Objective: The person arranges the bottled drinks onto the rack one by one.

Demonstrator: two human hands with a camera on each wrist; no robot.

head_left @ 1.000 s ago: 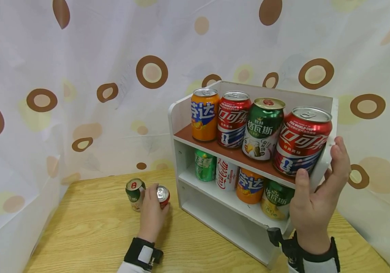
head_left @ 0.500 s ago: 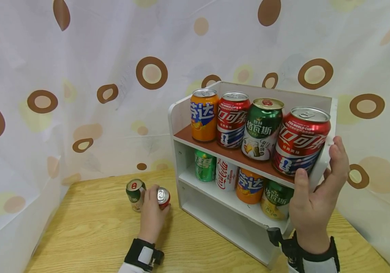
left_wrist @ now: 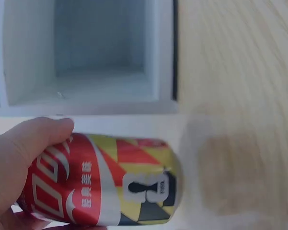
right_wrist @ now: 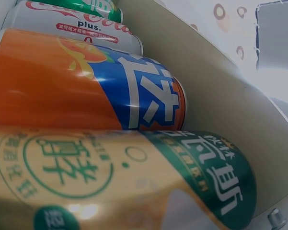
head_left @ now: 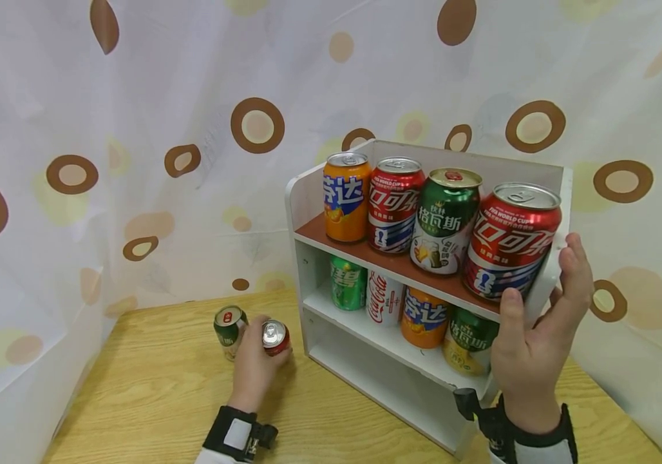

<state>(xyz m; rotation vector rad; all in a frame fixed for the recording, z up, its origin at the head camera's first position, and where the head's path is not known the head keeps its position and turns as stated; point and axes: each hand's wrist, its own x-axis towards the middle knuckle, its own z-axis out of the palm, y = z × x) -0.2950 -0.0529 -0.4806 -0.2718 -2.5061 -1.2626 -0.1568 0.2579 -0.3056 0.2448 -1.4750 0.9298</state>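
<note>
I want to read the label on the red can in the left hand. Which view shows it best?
The left wrist view: the red can fills the frame, label and figure print plain, gripped by the left hand. The head view shows only its silver top and a red sliver behind the fingers. The right wrist view shows only shelf cans.

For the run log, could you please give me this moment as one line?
left hand: grips red can on table | right hand: holds shelf side | green can beside red can
</note>
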